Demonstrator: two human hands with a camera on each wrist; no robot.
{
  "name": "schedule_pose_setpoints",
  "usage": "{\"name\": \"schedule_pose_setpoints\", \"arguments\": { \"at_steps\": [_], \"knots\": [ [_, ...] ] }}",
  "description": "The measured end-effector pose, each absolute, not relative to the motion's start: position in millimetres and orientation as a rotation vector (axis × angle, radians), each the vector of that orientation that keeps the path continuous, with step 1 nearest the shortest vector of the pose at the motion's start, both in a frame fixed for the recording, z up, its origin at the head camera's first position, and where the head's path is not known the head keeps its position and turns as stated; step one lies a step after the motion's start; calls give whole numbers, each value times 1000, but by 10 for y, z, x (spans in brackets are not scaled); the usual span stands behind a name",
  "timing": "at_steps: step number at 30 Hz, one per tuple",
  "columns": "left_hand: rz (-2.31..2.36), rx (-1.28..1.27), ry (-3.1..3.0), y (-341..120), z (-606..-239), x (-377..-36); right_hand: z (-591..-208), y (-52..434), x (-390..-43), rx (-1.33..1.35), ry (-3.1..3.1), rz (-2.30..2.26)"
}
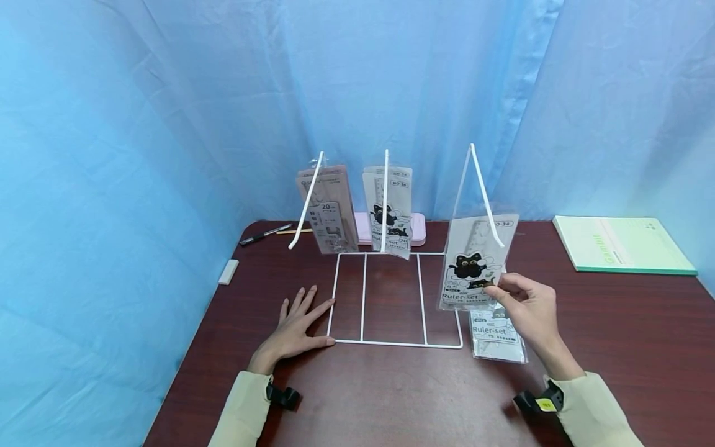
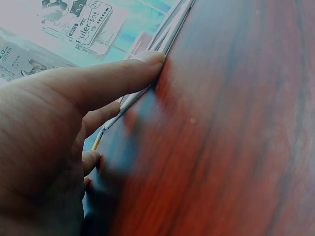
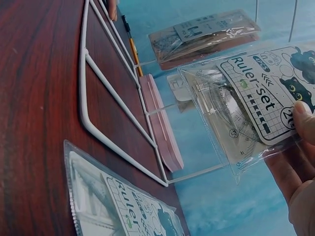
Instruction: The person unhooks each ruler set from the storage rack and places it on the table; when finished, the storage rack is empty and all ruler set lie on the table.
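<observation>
My right hand point(image 1: 527, 307) pinches the lower right edge of a clear ruler set packet point(image 1: 475, 264) printed with black cats. The packet is upright at the right prong point(image 1: 485, 192) of a white wire rack point(image 1: 391, 343); whether it hangs there I cannot tell. Below it, another ruler set packet point(image 1: 499, 347) lies on the table beside the rack, partly covered in the head view. My left hand point(image 1: 296, 326) rests on the table with spread fingers, its thumb point(image 2: 133, 73) and index fingertip touching the rack's left side.
Pinkish packets point(image 1: 337, 214) are at the left prong, cat-printed packets point(image 1: 399, 186) at the middle one. A pink case point(image 1: 418, 230) lies behind the rack. Left are a black pen point(image 1: 262, 234), a yellow pencil point(image 1: 293, 231) and a white eraser point(image 1: 228, 272); a green notebook point(image 1: 625, 245) lies far right.
</observation>
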State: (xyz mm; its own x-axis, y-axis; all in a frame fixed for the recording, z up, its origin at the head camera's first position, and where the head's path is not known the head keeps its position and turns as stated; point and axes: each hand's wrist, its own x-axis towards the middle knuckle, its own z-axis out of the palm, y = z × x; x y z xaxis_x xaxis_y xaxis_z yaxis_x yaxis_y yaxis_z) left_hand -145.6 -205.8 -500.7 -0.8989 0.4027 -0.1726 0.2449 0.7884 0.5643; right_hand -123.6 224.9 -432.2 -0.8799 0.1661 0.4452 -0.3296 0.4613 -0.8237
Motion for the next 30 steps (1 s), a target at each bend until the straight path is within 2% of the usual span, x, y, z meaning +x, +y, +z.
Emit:
{"name": "schedule_pose_setpoints", "arguments": {
  "at_steps": [30],
  "knots": [
    [781, 504, 2688, -2046, -4999, -1464, -4312, 2254, -1022, 156, -2273, 1368]
  ]
}}
